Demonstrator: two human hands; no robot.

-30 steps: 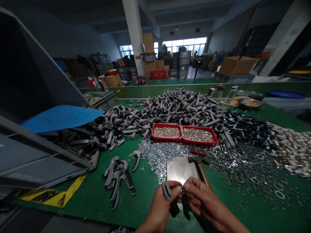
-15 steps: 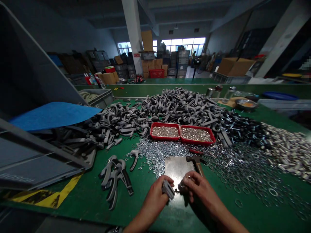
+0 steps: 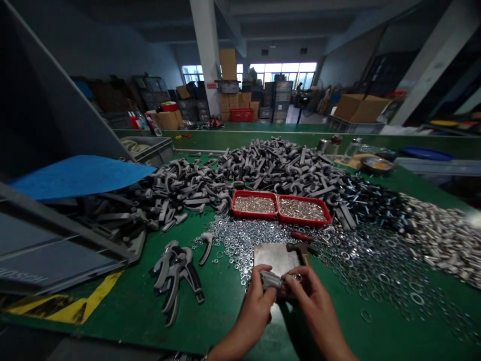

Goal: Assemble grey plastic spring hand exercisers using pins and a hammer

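My left hand (image 3: 253,308) is closed around a grey plastic handle part (image 3: 271,281), held over the near end of a flat metal plate (image 3: 276,254). Against the right end of that part, my right hand (image 3: 313,298) has its fingers pinched together. A bit of metal glints between those fingers, too small and covered to name. Just beyond the right hand lies a hammer (image 3: 303,248), its head on the plate's corner. Left of my hands is a small group of grey-and-black handles (image 3: 176,281).
Two red trays (image 3: 255,216) of small metal pins stand behind the plate. Loose nuts (image 3: 233,240) and rings (image 3: 383,278) spread around it. A big heap of grey handles (image 3: 278,165) rises behind. Metal sleeves (image 3: 443,230) lie right; a grey crate (image 3: 56,250) stands left.
My hands have come together over the plate. The grey handle part has turned sideways and moved right, and its end now meets my right fingertips.
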